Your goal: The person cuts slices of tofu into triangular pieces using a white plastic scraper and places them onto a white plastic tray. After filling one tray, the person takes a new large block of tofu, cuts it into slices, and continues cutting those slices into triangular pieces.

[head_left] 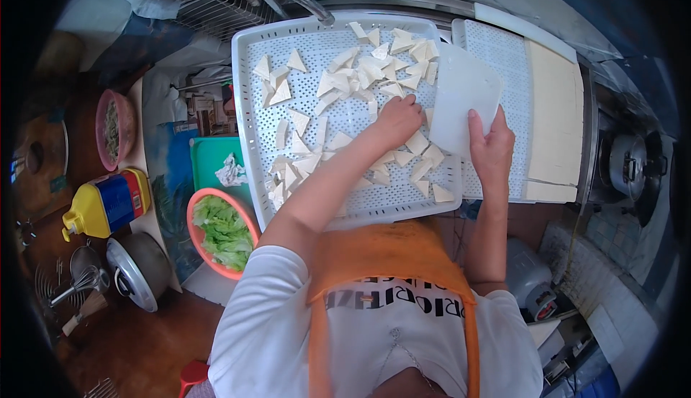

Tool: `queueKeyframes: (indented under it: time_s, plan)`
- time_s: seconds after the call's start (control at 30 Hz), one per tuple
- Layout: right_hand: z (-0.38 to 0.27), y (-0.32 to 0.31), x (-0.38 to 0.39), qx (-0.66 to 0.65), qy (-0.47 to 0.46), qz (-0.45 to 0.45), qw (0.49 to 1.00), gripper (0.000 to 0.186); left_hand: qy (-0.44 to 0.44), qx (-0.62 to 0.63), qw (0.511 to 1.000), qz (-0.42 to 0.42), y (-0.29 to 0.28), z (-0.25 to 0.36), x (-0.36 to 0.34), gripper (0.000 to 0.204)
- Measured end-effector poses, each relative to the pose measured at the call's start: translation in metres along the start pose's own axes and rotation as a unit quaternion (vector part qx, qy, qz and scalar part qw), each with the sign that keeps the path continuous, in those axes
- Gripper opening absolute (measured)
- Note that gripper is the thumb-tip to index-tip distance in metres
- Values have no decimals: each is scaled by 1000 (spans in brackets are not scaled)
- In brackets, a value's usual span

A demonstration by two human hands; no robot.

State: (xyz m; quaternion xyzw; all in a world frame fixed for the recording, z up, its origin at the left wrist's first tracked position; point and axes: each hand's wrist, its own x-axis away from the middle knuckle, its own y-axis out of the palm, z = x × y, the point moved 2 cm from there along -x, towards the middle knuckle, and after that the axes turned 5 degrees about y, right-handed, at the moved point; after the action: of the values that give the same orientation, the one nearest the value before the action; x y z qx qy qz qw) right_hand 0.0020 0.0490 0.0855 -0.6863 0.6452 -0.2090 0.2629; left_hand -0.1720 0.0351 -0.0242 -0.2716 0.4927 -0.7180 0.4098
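Observation:
Across a white perforated plastic tray (248,110) lie many pale triangular and wedge-shaped pieces that look like tofu (371,70). My left hand (401,119) reaches over the tray's right part, fingers curled down among the pieces; whatever they hold is hidden. A flat, white, translucent plastic scraper (468,96) is in my right hand (493,145), with the thumb on its near face. The scraper stands over the tray's right rim and the edge of a second perforated tray (497,45). On that second tray rests a large cream slab (554,117) with a cut line near its front end.
A curved faucet (299,1) and wire rack (223,6) stand behind the tray. At left are an orange bowl of lettuce (223,232), a green tray (216,160), a yellow jug (108,202) and a lidded pot (137,272). A metal pot (626,164) sits far right.

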Motion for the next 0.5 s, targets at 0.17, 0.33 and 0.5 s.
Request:
queueKeyframes:
  time_s: [0.17, 0.33, 0.5]
  plan:
    - [8, -1, 12, 37, 0, -12, 999, 20, 0, -121, 983, -140, -19, 0, -3, 18]
    - [-1, 0, 22, 143, -23, -18, 989, 17, -149, 233, 959, 68, -28, -8, 13, 19]
    - [-28, 13, 31, 181, -104, -43, 977, 17, -344, 672, 621, 212, -28, -14, 21, 23]
